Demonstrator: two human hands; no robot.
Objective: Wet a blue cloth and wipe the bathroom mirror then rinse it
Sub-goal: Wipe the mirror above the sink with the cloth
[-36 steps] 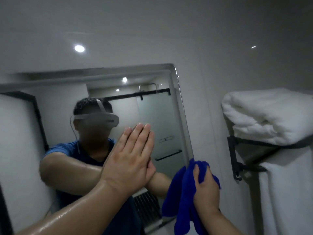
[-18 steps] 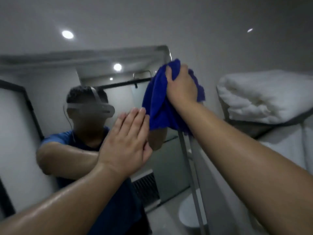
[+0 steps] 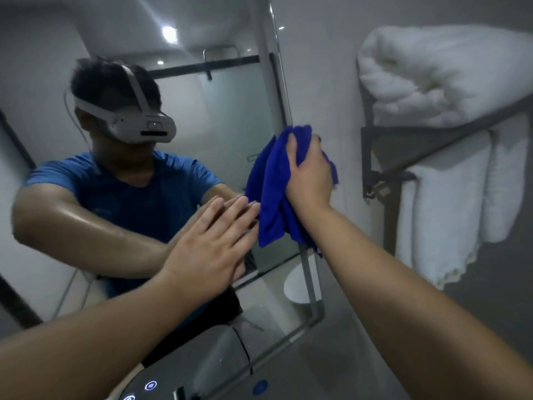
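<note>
- Under the right grip [image 3: 310, 174], against the right-hand edge of the mirror [image 3: 230, 116], sits the blue cloth [image 3: 269, 197]. It is bunched, with loose folds hanging below and to the left of the grip.
- That grip is closed round the cloth: the thumb is hooked over the top fold, the fingers curl round the far side, and the palm pushes the cloth at the glass.
- Just left of it and a little lower, the left grip [image 3: 207, 249] holds nothing. Its fingers are straight and together, with the fingertips flat on the glass, close beside the hanging folds.
- Both forearms reach up and forward, and the right wrist is bent back so the palm faces the mirror.
- The step in hand looks like wiping the mirror's right margin.
  - Spreading the wad flatter under the palm would put more fabric on the glass.
  - Even pressure and overlapping passes along the frame edge would help.
- The bracing palm probably leaves prints, so that patch wants a pass too.
- Right of the grip, well apart, white towels [image 3: 432, 76] lie on a dark rack [image 3: 377, 145]; keep the wet cloth off them.
</note>
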